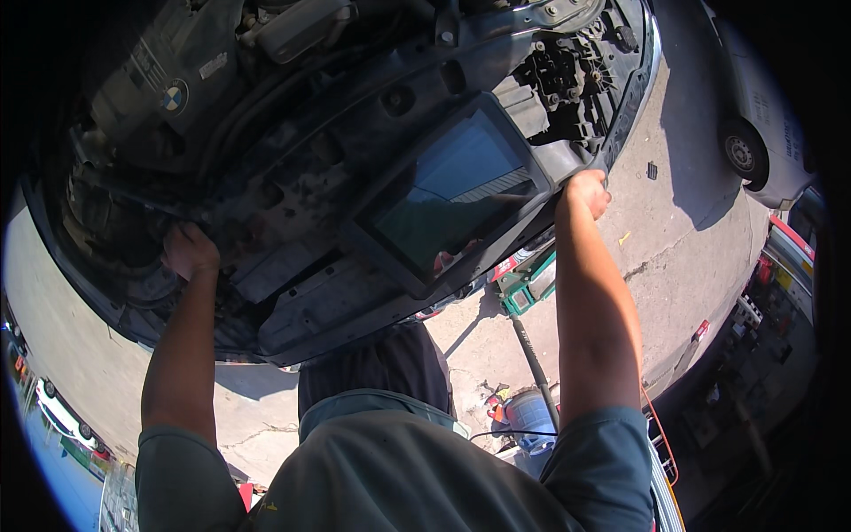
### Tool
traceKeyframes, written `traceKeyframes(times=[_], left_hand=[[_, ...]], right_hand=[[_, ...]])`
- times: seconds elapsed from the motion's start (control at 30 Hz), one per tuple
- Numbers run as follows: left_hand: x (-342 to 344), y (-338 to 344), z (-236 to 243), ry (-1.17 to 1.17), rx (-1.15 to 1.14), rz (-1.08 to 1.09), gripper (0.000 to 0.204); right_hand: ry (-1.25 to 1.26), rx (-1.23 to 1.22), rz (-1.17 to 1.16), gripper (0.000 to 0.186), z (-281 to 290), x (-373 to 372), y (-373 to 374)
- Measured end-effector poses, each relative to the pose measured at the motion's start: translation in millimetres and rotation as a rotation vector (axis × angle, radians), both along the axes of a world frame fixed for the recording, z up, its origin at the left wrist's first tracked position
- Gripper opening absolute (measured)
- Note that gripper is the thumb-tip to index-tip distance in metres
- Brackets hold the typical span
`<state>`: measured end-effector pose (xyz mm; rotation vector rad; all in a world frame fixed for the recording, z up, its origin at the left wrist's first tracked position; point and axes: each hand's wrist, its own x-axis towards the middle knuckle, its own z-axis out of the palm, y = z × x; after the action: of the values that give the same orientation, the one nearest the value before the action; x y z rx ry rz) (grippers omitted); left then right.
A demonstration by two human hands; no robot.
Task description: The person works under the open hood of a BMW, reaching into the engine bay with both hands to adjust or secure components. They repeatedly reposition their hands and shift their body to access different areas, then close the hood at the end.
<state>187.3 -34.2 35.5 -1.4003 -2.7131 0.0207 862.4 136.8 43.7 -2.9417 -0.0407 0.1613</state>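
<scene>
I stand at the front of a car with its engine bay exposed. My left hand [191, 251] reaches into the shaded front left of the bay, fingers curled around something too dark to make out. At the right front corner, my right hand [587, 193] is closed on the edge of the black front panel [306, 315], beside the opening with exposed parts [572, 84]. Between my hands, a dark-framed tablet [452, 191] lies tilted on the panel, its glossy screen reflecting sky and a building. Neither hand touches it.
The engine cover [160, 80] is at the far left. A green floor jack [527, 284] with a long dark handle stands near the bumper, and a blue-and-white drum [530, 417] is behind it. Another car [753, 133] is parked to the right on the concrete.
</scene>
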Motion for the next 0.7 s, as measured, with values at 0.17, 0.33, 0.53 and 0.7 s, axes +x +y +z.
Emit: traceKeyframes(times=[0.17,0.33,0.53,0.7], left_hand=[[-5,-3,-1,-0.010,-0.031,0.017,0.050],[-5,-3,-3,0.011,-0.018,0.000,0.051],[-4,-1,-3,0.008,-0.013,0.004,0.053],[2,1,4,-0.022,-0.029,0.018,0.053]], right_hand=[[0.057,0.008,0.021,0.071,16,-15,1],[0.062,0.010,0.026,0.071,19,-17,1],[0.058,0.011,0.037,0.069,18,-15,0],[0.070,0.025,0.041,0.071,19,-15,-2]])
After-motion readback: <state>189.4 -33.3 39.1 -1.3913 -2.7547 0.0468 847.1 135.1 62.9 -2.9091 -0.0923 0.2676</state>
